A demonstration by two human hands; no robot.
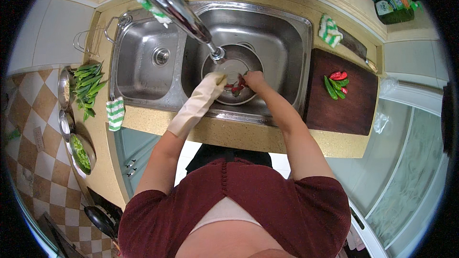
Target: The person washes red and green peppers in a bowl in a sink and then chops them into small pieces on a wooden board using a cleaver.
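Note:
A round metal bowl (253, 56) sits in the larger basin of the stainless steel sink, with water in it. Red pieces that look like peppers (235, 89) lie in the bowl between my hands. My left hand (216, 80), in a long cream rubber glove, reaches over the bowl's left side; its fingertips are partly hidden. My bare right hand (254, 80) is at the bowl's right side, fingers closed around a dark green and red pepper (246, 73). Above the bowl hangs the chrome faucet (217, 54).
Right of the sink, red and green peppers (336, 85) lie on a dark wooden cutting board (339, 116). Behind it are a cleaver (353, 43) and a striped cloth (330, 31). Leafy greens (88, 86) and a bowl of chopped green vegetables (81, 153) are at left.

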